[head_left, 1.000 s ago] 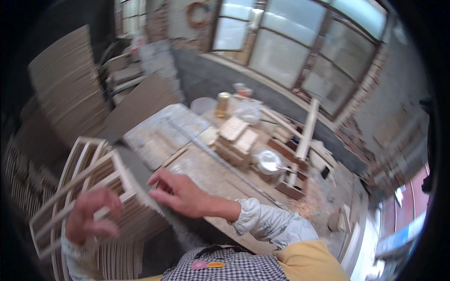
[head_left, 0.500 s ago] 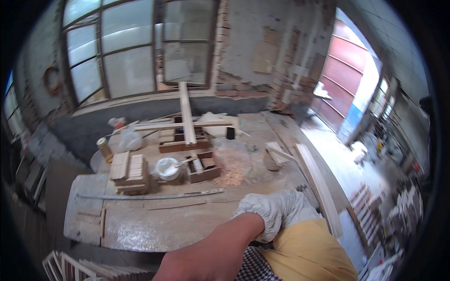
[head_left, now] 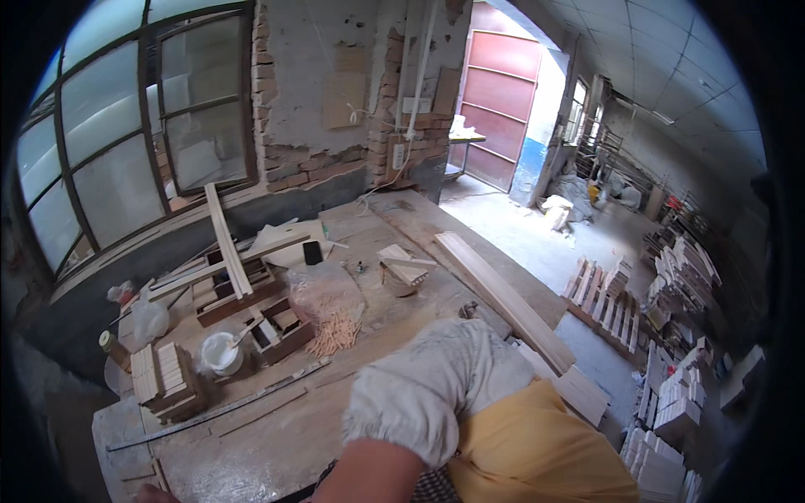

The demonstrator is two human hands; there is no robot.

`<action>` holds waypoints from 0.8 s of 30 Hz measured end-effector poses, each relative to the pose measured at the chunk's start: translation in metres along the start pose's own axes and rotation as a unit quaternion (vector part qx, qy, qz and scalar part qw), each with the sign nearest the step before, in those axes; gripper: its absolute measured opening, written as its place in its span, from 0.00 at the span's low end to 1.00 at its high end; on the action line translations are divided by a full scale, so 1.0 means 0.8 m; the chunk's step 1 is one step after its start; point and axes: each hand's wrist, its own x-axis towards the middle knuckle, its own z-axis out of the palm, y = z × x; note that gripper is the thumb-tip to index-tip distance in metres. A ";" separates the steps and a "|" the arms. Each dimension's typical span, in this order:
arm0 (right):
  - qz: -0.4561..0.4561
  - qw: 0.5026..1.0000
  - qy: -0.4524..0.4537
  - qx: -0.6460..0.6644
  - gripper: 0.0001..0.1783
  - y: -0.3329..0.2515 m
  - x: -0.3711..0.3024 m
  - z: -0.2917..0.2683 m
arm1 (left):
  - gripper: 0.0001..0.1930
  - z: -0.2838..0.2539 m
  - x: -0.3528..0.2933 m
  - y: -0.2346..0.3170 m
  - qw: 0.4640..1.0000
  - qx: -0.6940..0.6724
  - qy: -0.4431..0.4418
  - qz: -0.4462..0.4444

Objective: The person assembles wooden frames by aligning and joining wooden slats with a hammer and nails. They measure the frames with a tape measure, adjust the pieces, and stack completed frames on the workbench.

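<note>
A sliver of skin, seemingly my left hand (head_left: 155, 495), shows at the lower left edge beside thin wood strips (head_left: 159, 474); its fingers cannot be made out. My right arm crosses the lower middle, bent, with a yellow sleeve (head_left: 537, 444), a grey-white sleeve cover (head_left: 419, 386) and a bare forearm (head_left: 369, 474) running out at the bottom. My right hand is out of the picture. Under and beyond the arm lies the worktable (head_left: 277, 419). Long pale wood boards (head_left: 507, 306) rest along its right side, near the sleeve cover.
On the table are stacked wood blocks (head_left: 168, 381), a white tub (head_left: 221, 354), a wooden box (head_left: 281, 331), small wood pegs (head_left: 335, 331), a plastic bag (head_left: 323, 289) and a round container with wood pieces (head_left: 402, 272). A dark phone-like object (head_left: 313, 252) lies behind. Wood stacks (head_left: 604, 302) stand on the floor at right.
The view has swung right, so table and window sit further left and more floor shows. My right arm appears larger, its sleeve cover nearer. Skin now shows at lower left.
</note>
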 end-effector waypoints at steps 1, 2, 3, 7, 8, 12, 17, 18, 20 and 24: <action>0.006 1.000 -0.001 -0.008 0.21 0.004 0.002 -0.005 | 0.14 0.004 0.004 -0.004 0.999 0.011 0.032 -0.008; 0.012 1.000 0.004 -0.014 0.21 0.002 0.000 -0.012 | 0.14 0.006 0.010 -0.009 0.999 0.008 0.036 -0.023; 0.021 1.000 0.010 -0.020 0.21 0.001 -0.001 -0.016 | 0.14 0.007 0.018 -0.015 0.999 0.004 0.038 -0.038; 0.011 0.999 0.013 -0.027 0.20 0.007 -0.007 -0.032 | 0.14 -0.020 0.055 -0.018 0.992 0.001 -0.052 -0.115; 0.011 0.999 0.013 -0.028 0.20 0.009 -0.008 -0.034 | 0.12 -0.021 0.061 -0.018 0.990 -0.014 -0.057 -0.131; 0.015 0.999 0.017 -0.034 0.19 0.014 -0.012 -0.043 | 0.12 -0.044 0.078 -0.043 0.964 -0.076 -0.198 -0.160; 0.017 0.999 0.013 -0.029 0.19 0.023 -0.010 -0.045 | 0.19 -0.091 0.082 -0.120 0.921 -0.097 -0.298 -0.231; 0.021 0.999 0.018 -0.030 0.19 0.024 -0.014 -0.044 | 0.21 -0.088 0.092 -0.116 0.911 -0.095 -0.260 -0.306; 0.026 0.999 0.019 -0.032 0.19 0.025 -0.016 -0.044 | 0.21 -0.092 0.137 -0.101 0.853 0.016 -0.282 -0.439; 0.024 0.999 0.017 -0.034 0.19 0.025 -0.018 -0.044 | 0.19 -0.076 0.146 -0.116 0.836 0.029 -0.290 -0.464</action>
